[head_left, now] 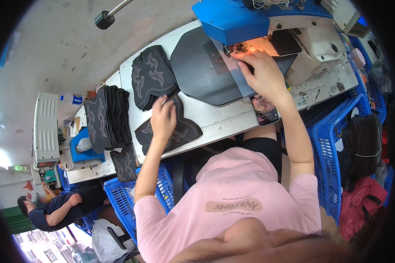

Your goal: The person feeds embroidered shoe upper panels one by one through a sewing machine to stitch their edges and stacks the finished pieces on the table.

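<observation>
My left hand (163,119) is over a black cut piece with stitched floral lines (186,131), at the near edge of the machine table. Its fingers are loosely bent and apart, and I see nothing held in them. Just behind lies a stack of similar black embroidered pieces (152,72). My right hand (264,72) reaches under the lit blue head of the sewing machine (232,26). Thumb and fingers are drawn together near the needle area; what they grip is too small and shadowed to make out. A dark grey plate (193,65) lies left of the needle.
A phone (264,110) with a lit screen lies at the table's near edge, below my right wrist. More black pieces are stacked (107,116) at the left. Blue plastic crates stand left (123,197) and right (322,166). Another person (59,210) sits at far left.
</observation>
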`<action>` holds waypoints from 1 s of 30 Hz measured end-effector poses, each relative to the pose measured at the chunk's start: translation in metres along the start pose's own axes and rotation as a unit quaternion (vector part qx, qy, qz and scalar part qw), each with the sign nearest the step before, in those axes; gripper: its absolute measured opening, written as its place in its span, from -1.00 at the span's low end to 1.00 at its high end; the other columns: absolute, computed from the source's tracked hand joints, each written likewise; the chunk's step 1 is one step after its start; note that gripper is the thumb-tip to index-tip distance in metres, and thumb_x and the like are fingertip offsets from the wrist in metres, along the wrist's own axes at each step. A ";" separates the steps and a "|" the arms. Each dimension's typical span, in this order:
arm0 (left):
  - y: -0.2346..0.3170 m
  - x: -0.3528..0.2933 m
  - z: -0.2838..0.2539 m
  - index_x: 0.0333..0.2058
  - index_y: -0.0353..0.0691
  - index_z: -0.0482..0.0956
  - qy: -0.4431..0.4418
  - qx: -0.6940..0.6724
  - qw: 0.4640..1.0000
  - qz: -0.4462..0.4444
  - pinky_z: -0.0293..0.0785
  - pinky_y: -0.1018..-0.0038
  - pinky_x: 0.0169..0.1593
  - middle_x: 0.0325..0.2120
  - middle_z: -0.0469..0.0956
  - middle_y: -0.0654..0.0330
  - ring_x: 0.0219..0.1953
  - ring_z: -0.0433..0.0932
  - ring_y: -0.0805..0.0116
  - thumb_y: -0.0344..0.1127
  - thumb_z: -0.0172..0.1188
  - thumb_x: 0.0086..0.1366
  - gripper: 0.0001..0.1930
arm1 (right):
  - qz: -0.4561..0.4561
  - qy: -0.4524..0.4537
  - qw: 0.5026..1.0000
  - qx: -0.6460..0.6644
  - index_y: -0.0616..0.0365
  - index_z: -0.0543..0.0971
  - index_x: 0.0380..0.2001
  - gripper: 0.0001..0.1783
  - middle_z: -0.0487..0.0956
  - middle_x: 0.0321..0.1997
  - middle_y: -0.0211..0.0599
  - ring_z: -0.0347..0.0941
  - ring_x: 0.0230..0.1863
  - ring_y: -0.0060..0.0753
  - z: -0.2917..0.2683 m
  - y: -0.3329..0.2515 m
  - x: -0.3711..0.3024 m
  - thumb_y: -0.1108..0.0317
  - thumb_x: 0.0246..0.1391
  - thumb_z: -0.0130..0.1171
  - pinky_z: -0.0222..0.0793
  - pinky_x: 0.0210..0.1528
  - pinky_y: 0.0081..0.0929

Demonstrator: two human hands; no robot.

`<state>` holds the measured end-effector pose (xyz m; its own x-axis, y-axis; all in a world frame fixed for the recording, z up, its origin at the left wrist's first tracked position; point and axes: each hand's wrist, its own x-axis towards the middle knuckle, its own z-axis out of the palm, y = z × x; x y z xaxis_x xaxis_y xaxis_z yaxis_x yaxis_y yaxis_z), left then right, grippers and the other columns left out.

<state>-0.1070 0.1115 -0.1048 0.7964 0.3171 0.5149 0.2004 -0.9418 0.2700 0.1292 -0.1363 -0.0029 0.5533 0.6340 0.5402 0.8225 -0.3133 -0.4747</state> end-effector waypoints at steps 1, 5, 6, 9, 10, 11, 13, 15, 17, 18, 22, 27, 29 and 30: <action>-0.016 0.012 0.006 -0.25 -0.23 0.56 0.009 0.029 0.999 0.009 0.43 0.24 0.08 -0.02 0.49 0.00 0.04 0.47 -0.04 -0.40 0.29 0.12 -0.79 | 0.000 0.003 1.000 0.003 0.14 0.65 -0.22 -0.78 0.54 -0.36 -0.16 0.47 -0.21 -0.12 -0.001 -0.001 0.001 0.35 0.10 0.11 0.40 -0.06 -0.26; -0.039 0.040 0.016 -0.26 -0.20 0.58 -0.029 0.077 0.997 -0.012 0.43 0.25 0.09 0.02 0.49 0.07 0.08 0.46 0.04 -0.33 0.33 0.10 -0.78 | 0.015 -0.013 1.000 0.013 0.13 0.65 -0.22 -0.78 0.54 -0.37 -0.16 0.47 -0.20 -0.12 -0.003 -0.005 0.003 0.35 0.10 0.11 0.40 -0.06 -0.27; -0.042 0.042 0.017 -0.27 -0.19 0.57 -0.065 0.080 0.994 -0.030 0.43 0.26 0.09 0.03 0.50 0.09 0.08 0.46 0.04 -0.32 0.34 0.10 -0.78 | 0.021 -0.020 1.000 0.010 0.13 0.65 -0.22 -0.78 0.54 -0.37 -0.16 0.47 -0.19 -0.12 -0.003 -0.006 0.003 0.35 0.10 0.11 0.40 -0.05 -0.27; -0.056 0.041 0.024 -0.24 -0.20 0.58 -0.077 0.095 0.992 -0.005 0.43 0.26 0.09 0.04 0.52 0.09 0.08 0.47 0.06 -0.33 0.32 0.09 -0.76 | 0.024 -0.024 0.999 0.005 0.13 0.66 -0.22 -0.78 0.55 -0.36 -0.16 0.47 -0.19 -0.12 -0.006 -0.008 0.003 0.35 0.10 0.11 0.40 -0.05 -0.27; -0.056 0.043 0.023 -0.24 -0.20 0.58 -0.078 0.095 0.992 -0.004 0.43 0.26 0.09 0.04 0.52 0.09 0.08 0.47 0.06 -0.33 0.32 0.09 -0.76 | 0.024 -0.022 0.999 0.001 0.13 0.66 -0.22 -0.78 0.55 -0.36 -0.16 0.47 -0.19 -0.13 -0.006 -0.007 0.002 0.35 0.10 0.11 0.40 -0.05 -0.27; -0.056 0.045 0.022 -0.24 -0.21 0.59 -0.077 0.064 0.995 -0.022 0.44 0.27 0.09 0.02 0.54 0.09 0.06 0.50 0.06 -0.34 0.31 0.11 -0.77 | 0.026 -0.023 0.999 0.001 0.13 0.66 -0.22 -0.78 0.55 -0.36 -0.16 0.47 -0.19 -0.13 -0.006 -0.006 0.002 0.35 0.10 0.11 0.40 -0.05 -0.27; -0.061 0.047 0.023 -0.24 -0.23 0.61 -0.076 0.031 0.996 -0.040 0.44 0.28 0.08 0.00 0.56 0.08 0.04 0.52 0.07 -0.36 0.30 0.12 -0.78 | 0.025 -0.015 1.000 -0.003 0.14 0.65 -0.22 -0.78 0.55 -0.36 -0.17 0.47 -0.18 -0.12 -0.006 -0.005 0.001 0.36 0.10 0.11 0.40 -0.05 -0.27; -0.074 0.047 0.027 -0.27 -0.24 0.64 -0.047 -0.074 0.991 -0.100 0.46 0.31 0.06 -0.08 0.61 0.08 0.00 0.55 0.09 -0.38 0.25 0.15 -0.84 | 0.020 -0.018 1.000 -0.002 0.14 0.65 -0.22 -0.78 0.55 -0.36 -0.17 0.47 -0.18 -0.13 -0.004 -0.007 0.002 0.36 0.10 0.11 0.41 -0.04 -0.27; -0.092 0.052 0.028 -0.30 -0.29 0.62 -0.034 -0.183 0.959 -0.213 0.45 0.50 -0.05 -0.23 0.66 0.18 -0.18 0.61 0.38 -0.36 0.24 0.24 -0.87 | 0.018 -0.017 1.000 -0.001 0.14 0.65 -0.22 -0.77 0.55 -0.36 -0.17 0.47 -0.18 -0.13 -0.004 -0.005 0.003 0.36 0.10 0.11 0.41 -0.04 -0.27; -0.107 0.052 0.024 -0.31 -0.28 0.61 0.024 -0.272 0.934 -0.232 0.42 0.56 -0.11 -0.29 0.63 0.26 -0.24 0.56 0.49 -0.35 0.24 0.27 -0.88 | 0.004 -0.015 1.000 0.007 0.11 0.65 -0.19 -0.77 0.53 -0.37 -0.19 0.47 -0.20 -0.14 -0.001 -0.004 0.003 0.34 0.11 0.12 0.38 -0.08 -0.27; -0.044 0.097 -0.020 -0.33 -0.23 0.56 0.129 -0.485 0.837 -0.219 0.29 0.71 -0.24 -0.43 0.52 0.43 -0.36 0.40 0.70 -0.34 0.24 0.32 -0.90 | -0.007 0.001 0.999 0.033 0.12 0.65 -0.22 -0.80 0.55 -0.40 -0.21 0.48 -0.26 -0.14 0.000 0.004 0.000 0.30 0.14 0.15 0.37 -0.14 -0.28; 0.084 0.094 -0.055 -0.30 -0.20 0.67 -0.076 -0.459 0.885 0.004 0.20 0.13 0.25 -0.27 0.68 0.25 -0.05 0.57 0.38 -0.40 0.29 0.21 -0.92 | 0.002 -0.036 0.994 0.104 0.21 0.65 -0.36 -0.77 0.58 -0.48 -0.18 0.49 -0.37 -0.11 -0.002 0.001 0.006 0.25 0.13 0.19 0.37 -0.24 -0.28; 0.128 0.092 -0.058 -0.31 -0.15 0.69 -0.210 -0.388 0.894 0.081 -0.05 -0.11 0.33 -0.23 0.68 0.25 0.05 0.56 0.23 -0.37 0.31 0.19 -0.91 | 0.021 -0.045 0.987 0.150 0.23 0.65 -0.40 -0.75 0.58 -0.51 -0.18 0.49 -0.41 -0.10 -0.004 -0.002 0.008 0.23 0.11 0.21 0.37 -0.28 -0.28; 0.140 0.089 -0.054 -0.30 -0.13 0.69 -0.233 -0.374 0.890 0.116 -0.05 -0.16 0.32 -0.24 0.68 0.28 0.04 0.56 0.23 -0.35 0.31 0.18 -0.90 | 0.011 -0.049 0.988 0.146 0.23 0.66 -0.43 -0.71 0.58 -0.51 -0.16 0.51 -0.40 -0.11 -0.006 -0.006 0.007 0.18 0.08 0.23 0.37 -0.28 -0.26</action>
<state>-0.0387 0.0141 0.0223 0.9520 -0.1224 0.2806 -0.2977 -0.5834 0.7557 0.1290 -0.1342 0.0078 0.5431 0.6997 0.4643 0.7293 -0.1189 -0.6738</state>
